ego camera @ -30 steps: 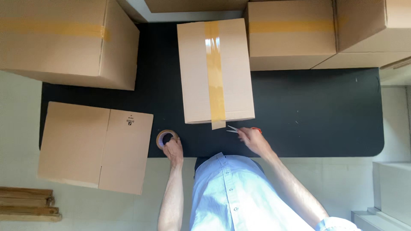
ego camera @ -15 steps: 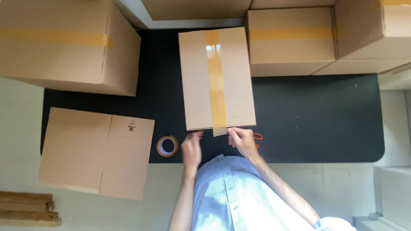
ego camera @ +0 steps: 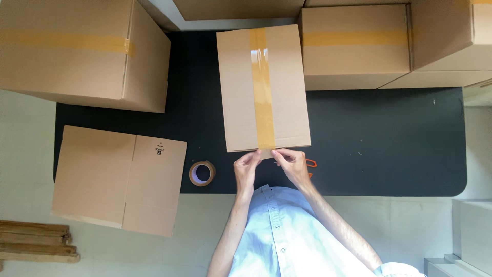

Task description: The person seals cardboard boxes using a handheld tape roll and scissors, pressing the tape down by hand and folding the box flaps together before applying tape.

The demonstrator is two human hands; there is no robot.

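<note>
A closed cardboard box (ego camera: 238,87) lies on the black table (ego camera: 384,138), with a yellow-brown tape strip (ego camera: 262,87) running down its middle. My left hand (ego camera: 247,168) and my right hand (ego camera: 290,163) meet at the box's near edge. The fingertips of both pinch the loose end of the strip where it hangs over that edge. Orange-handled scissors (ego camera: 311,163) lie on the table just right of my right hand, partly hidden by it. A roll of tape (ego camera: 202,173) lies flat to the left of my left hand.
A flattened box (ego camera: 118,179) overhangs the table's left near corner. Large taped boxes stand at the back left (ego camera: 77,51) and back right (ego camera: 353,46). Wooden slats (ego camera: 36,241) lie on the floor at lower left.
My left hand left the tape roll and moved right to the box's near edge. My right hand set the scissors on the table and joined it at the tape end.
</note>
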